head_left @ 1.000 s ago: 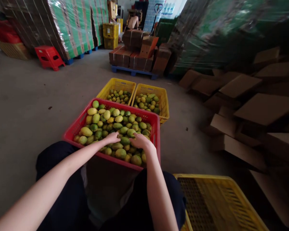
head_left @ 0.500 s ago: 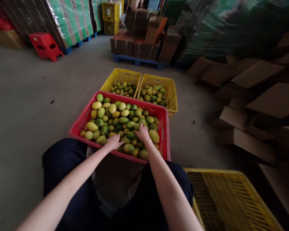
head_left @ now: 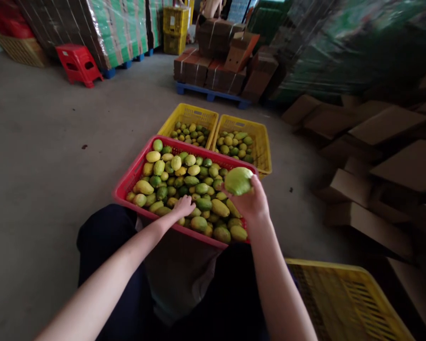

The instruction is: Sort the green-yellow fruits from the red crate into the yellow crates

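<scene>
A red crate (head_left: pixel 128 182) in front of my knees is filled with yellow and green lemons (head_left: pixel 176 163). Lifted over its right side, my right hand (head_left: pixel 252 201) grips a large pale green lemon (head_left: pixel 238 181) with fingers and thumb around it. My left hand (head_left: pixel 183 205) is down among the lemons near the crate's front edge. Its fingers are curled together, and whatever lies under them is hidden.
Two yellow crates (head_left: pixel 268 156) holding lemons stand behind the red one. Another yellow crate (head_left: pixel 341 266) is at my right. Cardboard boxes (head_left: pixel 372 222) lie on the right, a red stool (head_left: pixel 78 64) stands far left, and boxes sit on a blue pallet (head_left: pixel 213 93).
My right hand has risen out of the crate and rightward, now with a large green lemon in it. My left hand has moved right over the fruit, its fingers more curled. The view has shifted slightly.
</scene>
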The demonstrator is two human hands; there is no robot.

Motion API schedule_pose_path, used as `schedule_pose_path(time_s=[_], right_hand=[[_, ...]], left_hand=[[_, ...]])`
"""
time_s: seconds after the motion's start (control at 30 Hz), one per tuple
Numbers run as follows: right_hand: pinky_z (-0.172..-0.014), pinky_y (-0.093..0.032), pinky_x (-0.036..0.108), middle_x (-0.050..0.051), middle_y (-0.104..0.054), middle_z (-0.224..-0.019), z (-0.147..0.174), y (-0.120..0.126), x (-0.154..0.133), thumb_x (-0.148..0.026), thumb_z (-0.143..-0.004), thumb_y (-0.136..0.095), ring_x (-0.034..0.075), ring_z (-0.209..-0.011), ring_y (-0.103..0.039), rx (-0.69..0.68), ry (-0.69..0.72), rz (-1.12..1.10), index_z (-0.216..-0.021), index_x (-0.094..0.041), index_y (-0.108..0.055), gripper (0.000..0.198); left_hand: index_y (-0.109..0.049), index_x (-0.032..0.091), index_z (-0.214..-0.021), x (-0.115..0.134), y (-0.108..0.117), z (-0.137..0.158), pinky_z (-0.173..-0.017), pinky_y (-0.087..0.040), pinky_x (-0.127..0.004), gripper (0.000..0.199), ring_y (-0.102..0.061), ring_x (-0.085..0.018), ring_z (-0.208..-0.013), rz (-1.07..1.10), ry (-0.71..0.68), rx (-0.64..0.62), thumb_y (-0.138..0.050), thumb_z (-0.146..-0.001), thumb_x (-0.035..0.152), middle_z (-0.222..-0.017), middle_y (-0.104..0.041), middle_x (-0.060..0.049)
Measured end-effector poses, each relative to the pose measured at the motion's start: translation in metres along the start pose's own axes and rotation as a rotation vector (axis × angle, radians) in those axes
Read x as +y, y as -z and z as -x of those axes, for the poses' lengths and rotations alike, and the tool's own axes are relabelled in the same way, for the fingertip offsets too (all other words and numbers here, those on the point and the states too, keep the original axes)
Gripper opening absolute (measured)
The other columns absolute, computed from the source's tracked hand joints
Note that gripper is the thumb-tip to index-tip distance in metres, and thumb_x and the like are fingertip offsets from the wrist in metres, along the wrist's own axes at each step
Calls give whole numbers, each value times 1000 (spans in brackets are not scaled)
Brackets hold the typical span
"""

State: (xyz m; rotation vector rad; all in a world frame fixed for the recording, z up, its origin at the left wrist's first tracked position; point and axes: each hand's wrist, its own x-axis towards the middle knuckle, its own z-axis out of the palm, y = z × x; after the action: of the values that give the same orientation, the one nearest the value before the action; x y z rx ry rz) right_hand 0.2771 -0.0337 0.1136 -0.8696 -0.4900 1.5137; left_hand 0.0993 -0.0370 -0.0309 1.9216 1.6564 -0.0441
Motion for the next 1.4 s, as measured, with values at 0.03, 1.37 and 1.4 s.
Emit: schedule_pose_path(time_s=[0.03,1.37,1.4], right_hand=[[-72,-60,36,2,-73,-85,8,-2,-3,-46,-77,-68,19,-76,-71,15,7,-74,-91,-22,-66,27],[-66,-62,36,0,-70,-82,18,8,-22,-27,-75,-66,19,-76,-69,533,-160,-362,-91,-23,-59,18],[-67,-62,37,0,-70,-81,17,11,-23,-26,-74,-66,19,-76,-68,528,-144,-365,-91,-23,-59,19]], left_hand=[[-58,15,-118,3,1,-6,-92,-48,-34,34,-61,-27,-115,4,-23,12,-39,-95,33,-126,-60,-16],[-59,16,-112,3,86,-80,-106,-39,-39,29,-52,-28,-118,65,-340,288,-58,-84,22,-122,-58,-12],[-59,17,-111,17,77,-76,-106,-38,-39,31,-52,-29,-118,94,-431,176,-63,-81,23,-122,-58,-11]])
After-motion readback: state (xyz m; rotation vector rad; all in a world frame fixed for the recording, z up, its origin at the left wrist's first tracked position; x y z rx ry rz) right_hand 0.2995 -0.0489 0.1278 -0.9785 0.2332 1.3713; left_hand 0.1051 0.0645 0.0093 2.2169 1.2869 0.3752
